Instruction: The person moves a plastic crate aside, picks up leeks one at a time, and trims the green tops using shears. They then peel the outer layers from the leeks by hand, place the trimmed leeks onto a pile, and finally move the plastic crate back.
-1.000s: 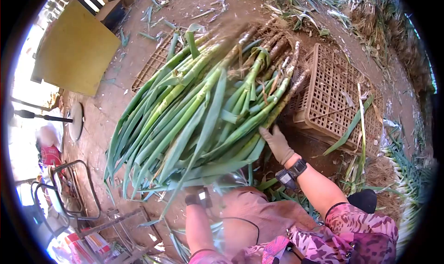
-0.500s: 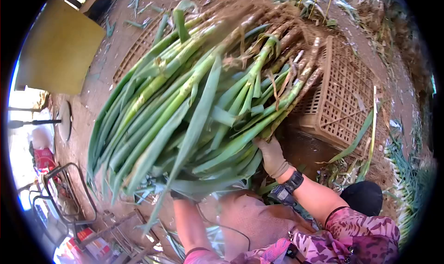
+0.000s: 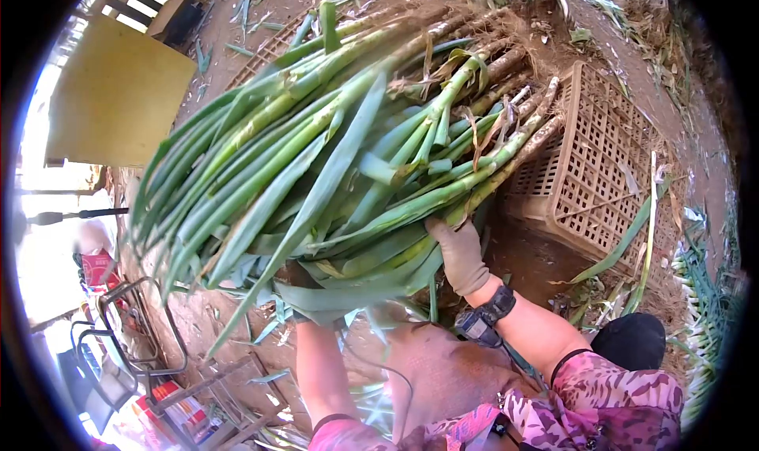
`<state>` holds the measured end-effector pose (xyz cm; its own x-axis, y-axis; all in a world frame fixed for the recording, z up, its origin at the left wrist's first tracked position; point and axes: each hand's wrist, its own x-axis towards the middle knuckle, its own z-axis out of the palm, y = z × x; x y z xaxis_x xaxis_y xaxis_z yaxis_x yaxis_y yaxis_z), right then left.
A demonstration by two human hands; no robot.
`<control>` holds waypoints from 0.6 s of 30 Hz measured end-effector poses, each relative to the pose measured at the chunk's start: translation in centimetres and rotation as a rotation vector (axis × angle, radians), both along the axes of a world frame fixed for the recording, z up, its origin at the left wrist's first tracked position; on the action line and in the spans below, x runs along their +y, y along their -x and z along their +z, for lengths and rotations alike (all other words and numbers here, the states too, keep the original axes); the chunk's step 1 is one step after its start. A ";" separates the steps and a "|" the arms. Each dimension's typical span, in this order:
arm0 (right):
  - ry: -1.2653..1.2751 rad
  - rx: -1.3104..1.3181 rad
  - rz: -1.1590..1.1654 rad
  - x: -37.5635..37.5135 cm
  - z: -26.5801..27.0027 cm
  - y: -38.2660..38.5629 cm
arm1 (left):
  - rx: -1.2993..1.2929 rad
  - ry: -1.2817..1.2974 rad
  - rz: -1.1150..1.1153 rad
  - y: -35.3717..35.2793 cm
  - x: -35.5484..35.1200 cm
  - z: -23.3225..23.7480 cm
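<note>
A big bundle of long green onions [image 3: 316,158] fills the middle of the view, leaves to the lower left and soil-covered roots to the upper right. My right hand [image 3: 460,253], in a tan glove, grips the near side of the bundle, its fingers partly under the stalks. Beneath the leaves is my left hand [image 3: 296,277], mostly hidden, with only a bit of it and the forearm showing. Right of the bundle, a brown plastic crate [image 3: 605,166] lies tipped, partly behind the roots.
A yellow board [image 3: 115,91] stands at upper left. Metal-framed racks [image 3: 150,332] are at lower left. More onions [image 3: 704,324] lie along the right edge. Loose leaves are scattered over the dirt floor [image 3: 229,32]. A dark round object [image 3: 630,340] sits beside my right sleeve.
The bundle has shifted slightly left relative to the crate, its leaf ends swinging left. Both hands have moved with it, and the whole view has shifted a little.
</note>
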<state>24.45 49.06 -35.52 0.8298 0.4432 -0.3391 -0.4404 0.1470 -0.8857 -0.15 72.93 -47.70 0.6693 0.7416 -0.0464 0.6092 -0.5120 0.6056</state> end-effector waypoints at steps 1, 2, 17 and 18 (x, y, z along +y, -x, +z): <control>0.040 0.018 -0.002 -0.2 -0.9 0.6 | -0.011 0.011 0.030 0.4 -0.9 -0.5; 0.082 0.036 -0.002 -0.4 -1.9 1.3 | -0.022 0.024 0.061 0.7 -1.9 -1.1; 0.130 -0.277 0.046 -0.5 -2.1 -6.5 | -0.232 0.168 0.219 -9.7 -4.4 -3.4; 0.153 -0.255 0.065 -0.6 -2.5 -8.0 | -0.242 0.178 0.215 -11.2 -4.1 -3.2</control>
